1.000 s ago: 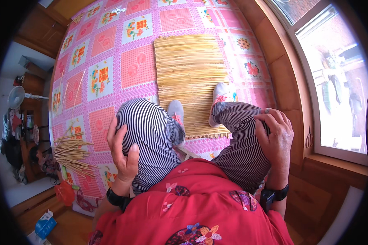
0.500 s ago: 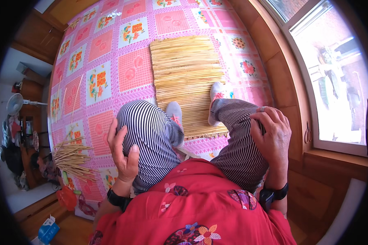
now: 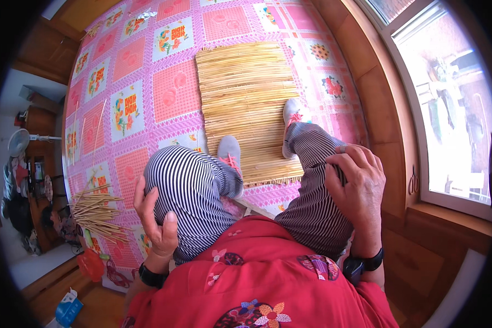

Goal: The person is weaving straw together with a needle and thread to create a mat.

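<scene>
My left hand (image 3: 157, 224) is beside my left thigh, its fingers apart and loosely bent, with nothing in it. On my right thigh rests my right hand (image 3: 359, 180), fingers curved over the striped trousers (image 3: 318, 191) and holding nothing; a ring is on one finger. A mat of thin straw-coloured stalks (image 3: 246, 93), laid side by side, lies flat in front of me. My two grey shoes with pink laces (image 3: 229, 150) stand on its near part. Neither hand touches the mat.
A pink patterned cloth (image 3: 177, 90) lies under the mat. Loose stalks (image 3: 95, 213) are heaped at the left edge, near a red bag (image 3: 91, 264) and a blue-and-white carton (image 3: 68, 309). Scissors (image 3: 414, 181) hang by the window (image 3: 448, 109) on the right. A white fan (image 3: 19, 143) stands far left.
My left knee and left hand have sunk slightly down and to the left. The right hand stays on the thigh. The whole view has shifted a little; the mat appears slightly higher.
</scene>
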Tool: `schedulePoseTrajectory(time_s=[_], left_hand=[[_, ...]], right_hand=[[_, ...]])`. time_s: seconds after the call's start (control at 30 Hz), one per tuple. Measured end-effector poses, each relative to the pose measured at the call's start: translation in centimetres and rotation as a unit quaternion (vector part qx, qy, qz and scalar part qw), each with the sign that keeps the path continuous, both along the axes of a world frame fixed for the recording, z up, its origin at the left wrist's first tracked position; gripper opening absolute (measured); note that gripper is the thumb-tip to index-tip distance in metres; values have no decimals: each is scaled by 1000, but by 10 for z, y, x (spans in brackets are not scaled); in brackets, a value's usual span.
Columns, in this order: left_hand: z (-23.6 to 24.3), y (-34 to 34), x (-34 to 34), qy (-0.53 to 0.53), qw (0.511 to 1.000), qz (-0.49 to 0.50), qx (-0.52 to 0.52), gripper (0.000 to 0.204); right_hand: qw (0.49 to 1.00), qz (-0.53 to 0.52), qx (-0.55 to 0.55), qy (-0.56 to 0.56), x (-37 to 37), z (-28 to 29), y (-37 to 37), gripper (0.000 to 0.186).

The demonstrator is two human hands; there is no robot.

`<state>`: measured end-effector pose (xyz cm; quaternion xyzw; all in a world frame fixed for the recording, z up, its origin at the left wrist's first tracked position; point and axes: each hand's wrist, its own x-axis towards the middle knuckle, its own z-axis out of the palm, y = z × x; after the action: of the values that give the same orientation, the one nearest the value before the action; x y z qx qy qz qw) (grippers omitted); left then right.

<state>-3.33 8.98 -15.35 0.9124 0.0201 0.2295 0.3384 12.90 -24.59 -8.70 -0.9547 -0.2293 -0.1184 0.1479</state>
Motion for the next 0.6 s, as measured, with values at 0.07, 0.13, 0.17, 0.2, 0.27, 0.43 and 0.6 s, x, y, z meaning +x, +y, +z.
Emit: schedulePoseTrajectory(time_s=[0.07, 0.13, 0.17, 0.2, 0.27, 0.43, 0.6], left_hand=[[1, 1, 0, -1, 1000, -5, 6, 47], [2, 0, 2, 1, 1000, -6, 8, 47], [2, 0, 2, 5, 1000, -2, 6, 47], [2, 0, 2, 8, 1000, 2, 5, 47], [2, -1, 4, 10, 1000, 2, 3, 48], [2, -2, 2, 7, 1000, -3, 9, 49], [2, -2, 0, -8, 1000, -3, 10, 48]], right_hand=[[1000, 2, 0, 5, 2, 0, 1, 10], [1000, 2, 0, 8, 3, 0, 0, 10], [1000, 1, -1, 8, 3, 0, -1, 10], [1000, 1, -1, 9, 3, 0, -2, 10], [1000, -8, -4, 7, 2, -1, -3, 10], [1000, -11, 0, 3, -2, -2, -2, 9], [1000, -7, -4, -10, -2, -3, -1, 8]])
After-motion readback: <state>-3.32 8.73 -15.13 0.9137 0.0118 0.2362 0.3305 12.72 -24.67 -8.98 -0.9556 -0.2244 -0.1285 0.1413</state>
